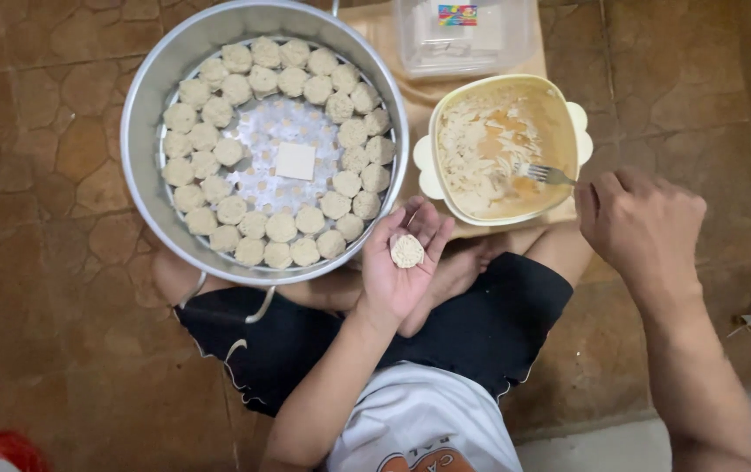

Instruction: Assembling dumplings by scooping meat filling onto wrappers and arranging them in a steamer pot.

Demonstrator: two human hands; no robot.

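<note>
**Dumpling resting in an open palm beside the steamer**

Dumpling (407, 251) lies flat in our left hand (403, 262), which we keep palm up with the fingers loosely spread rather than closed, so the soft round piece rests on the skin without being squeezed. The hand floats over our lap, just right of the near rim of the steamer pot (144, 114), close to the rows already laid there. Those pale rounds (218, 112) ring the perforated tray in two tidy circles, touching side by side, with the middle left bare except for a small white square (295, 161).

Our right hand (642, 223) is curled tight around the handle of a fork (548, 174), knuckles up, the tines dipped into the cream-coloured bowl (567, 114) of shredded filling on the far right. That bowl sits near enough to both hands to be reached from our lap. A clear plastic container (467, 35) stands beyond it, on the far side.
</note>
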